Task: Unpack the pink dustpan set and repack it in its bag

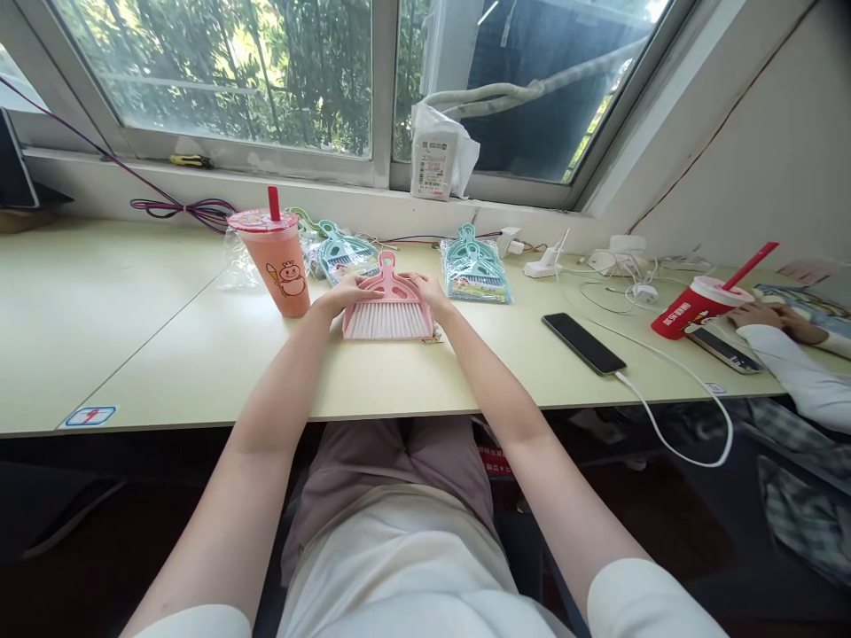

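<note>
A pink mini dustpan and brush set [387, 319] is between my two hands near the middle of the table, white bristles towards me and handle pointing at the window. My left hand [351, 292] grips its left side, fingers lying over the pink brush. On the right side, my right hand [425, 289] holds it the same way, fingertips near the handle's base. A bit of printed card [435, 335] shows by its lower right corner. Behind my left hand lie bagged teal dustpan sets [346, 246]; another bagged teal pair [473, 266] lies behind my right hand.
A tall pink drink cup [283, 270] stands left of my hands. To the right are a phone [583, 344] on a white cable, a red cup [691, 308], and a co-worker's hands [764, 315]. A white box [432, 164] stands on the windowsill.
</note>
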Demonstrator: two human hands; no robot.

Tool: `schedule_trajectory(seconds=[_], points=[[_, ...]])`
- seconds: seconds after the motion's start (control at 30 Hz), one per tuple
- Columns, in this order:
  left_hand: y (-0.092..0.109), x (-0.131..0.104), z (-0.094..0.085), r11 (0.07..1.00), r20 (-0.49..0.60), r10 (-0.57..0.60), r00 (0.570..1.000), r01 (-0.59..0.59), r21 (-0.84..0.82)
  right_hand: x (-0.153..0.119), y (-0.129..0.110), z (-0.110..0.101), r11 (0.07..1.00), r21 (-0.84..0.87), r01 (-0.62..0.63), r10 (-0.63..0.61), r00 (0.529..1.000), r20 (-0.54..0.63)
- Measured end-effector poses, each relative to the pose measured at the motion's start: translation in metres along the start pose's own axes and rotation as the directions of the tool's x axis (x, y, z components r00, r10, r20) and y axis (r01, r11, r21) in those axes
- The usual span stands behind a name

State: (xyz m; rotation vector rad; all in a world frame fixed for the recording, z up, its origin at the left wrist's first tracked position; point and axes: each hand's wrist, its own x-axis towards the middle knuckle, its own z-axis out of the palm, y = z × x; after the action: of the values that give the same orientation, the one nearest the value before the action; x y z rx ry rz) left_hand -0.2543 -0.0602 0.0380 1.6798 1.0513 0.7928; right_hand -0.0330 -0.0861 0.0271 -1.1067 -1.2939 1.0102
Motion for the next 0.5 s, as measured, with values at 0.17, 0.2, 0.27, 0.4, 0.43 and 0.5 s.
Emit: schedule_trajectory(seconds=[0.17, 0.2, 0.27, 0.4, 0.43, 0.5], points=[[-0.005, 0.007, 0.001, 0.96, -0.173, 0.037, 0.984, -0.084, -0.268, -0.019, -0.004, -0.028, 0.995, -0.051, -0.087, 0.088, 0.996, 0.024], [-0.007, 0.01, 0.001, 0.946, -0.221, 0.02, 0.975, -0.091, -0.313, -0.019, -0.006, -0.033, 0.993, -0.068, -0.092, 0.094, 0.995, 0.021], [-0.011, 0.016, 0.001, 0.909, -0.315, -0.015, 0.949, -0.118, -0.4, -0.019, -0.01, -0.04, 0.989, -0.137, -0.051, 0.051, 0.999, 0.002], [-0.015, 0.027, 0.002, 0.796, -0.458, -0.146, 0.877, -0.171, -0.581, -0.017, -0.014, -0.044, 0.891, -0.454, 0.01, 0.004, 1.0, 0.03], [-0.015, 0.028, 0.002, 0.768, -0.469, -0.194, 0.862, -0.164, -0.619, -0.017, -0.014, -0.045, 0.838, -0.545, 0.019, 0.019, 0.998, 0.064], [-0.013, 0.028, 0.004, 0.73, -0.445, -0.255, 0.858, -0.131, -0.671, -0.018, -0.012, -0.047, 0.718, -0.695, 0.039, 0.072, 0.989, 0.129]])
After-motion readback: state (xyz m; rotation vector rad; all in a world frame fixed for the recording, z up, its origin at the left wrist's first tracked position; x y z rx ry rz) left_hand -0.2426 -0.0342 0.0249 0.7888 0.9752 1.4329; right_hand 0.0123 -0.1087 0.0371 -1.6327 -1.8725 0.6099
